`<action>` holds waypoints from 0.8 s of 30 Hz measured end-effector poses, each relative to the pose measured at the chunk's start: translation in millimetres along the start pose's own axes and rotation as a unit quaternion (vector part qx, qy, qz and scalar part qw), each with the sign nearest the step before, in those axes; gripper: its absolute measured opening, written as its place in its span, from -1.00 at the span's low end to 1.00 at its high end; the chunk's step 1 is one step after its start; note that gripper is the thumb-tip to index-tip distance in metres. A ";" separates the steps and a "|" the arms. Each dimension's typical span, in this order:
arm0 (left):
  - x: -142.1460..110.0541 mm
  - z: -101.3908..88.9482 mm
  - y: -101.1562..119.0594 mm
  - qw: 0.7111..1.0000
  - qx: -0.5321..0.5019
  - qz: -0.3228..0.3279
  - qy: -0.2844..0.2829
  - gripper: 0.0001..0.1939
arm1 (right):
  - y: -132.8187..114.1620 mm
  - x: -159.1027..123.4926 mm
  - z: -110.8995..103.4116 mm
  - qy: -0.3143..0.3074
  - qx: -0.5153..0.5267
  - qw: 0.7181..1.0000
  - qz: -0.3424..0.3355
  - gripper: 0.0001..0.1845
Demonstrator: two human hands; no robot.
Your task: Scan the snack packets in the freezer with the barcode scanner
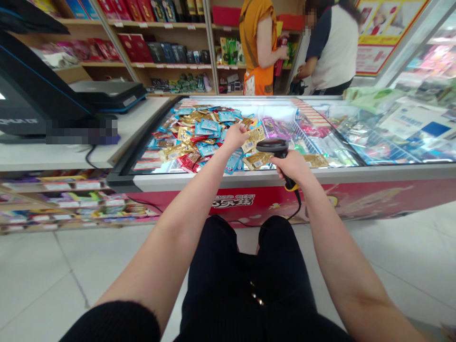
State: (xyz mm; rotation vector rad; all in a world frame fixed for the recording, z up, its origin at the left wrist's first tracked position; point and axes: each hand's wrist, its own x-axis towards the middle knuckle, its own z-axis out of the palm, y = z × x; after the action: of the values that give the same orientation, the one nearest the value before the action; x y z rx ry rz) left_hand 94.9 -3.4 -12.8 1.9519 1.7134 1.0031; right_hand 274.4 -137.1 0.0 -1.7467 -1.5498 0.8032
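Gold packet (254,137) pinched in left hand (236,137); black scanner (281,148) gripped in right hand (295,167). Risk: a nudge could slide the loose pile (208,127) nearward; cable (298,205) could snag.

Gold, sky blue and red
Gold packet (254,137) at the left fingers (243,131), sky-blue packets (208,127) and red packets (187,163) left of them; yellow-trimmed black scanner (276,146) in the right fingers (279,166), white-lettered red panel (261,209) below.

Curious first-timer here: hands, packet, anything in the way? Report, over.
Left hand pinching gold packet. Right hand gripping scanner. Loose packets heaped alongside, scanner close by.
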 end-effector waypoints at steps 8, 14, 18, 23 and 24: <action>-5.9 20.7 23.8 0.993 0.114 0.030 0.005 -0.67 | 43.1 11.0 -36.6 0.091 0.066 0.993 0.032 -0.84; -13.0 62.1 65.4 0.976 0.177 0.114 -0.059 -0.59 | 75.8 8.9 -68.2 0.134 0.106 0.982 0.075 -0.83; -19.5 108.9 90.7 0.960 0.179 0.172 -0.131 -0.49 | 94.4 7.0 -82.7 0.147 0.096 0.979 0.101 -0.83; -25.6 150.8 114.4 0.944 0.200 0.193 -0.177 -0.32 | 112.1 5.0 -96.2 0.146 0.100 0.977 0.117 -0.82; -25.0 155.2 118.0 0.944 0.201 0.191 -0.181 -0.34 | 116.0 5.3 -98.2 0.146 0.098 0.977 0.119 -0.82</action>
State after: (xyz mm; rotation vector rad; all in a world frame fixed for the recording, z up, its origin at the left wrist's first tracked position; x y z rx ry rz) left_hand 287.6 -22.8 -46.4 2.6060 1.4407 0.3660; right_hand 421.9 -148.7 -35.1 -1.8281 -1.0481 0.7463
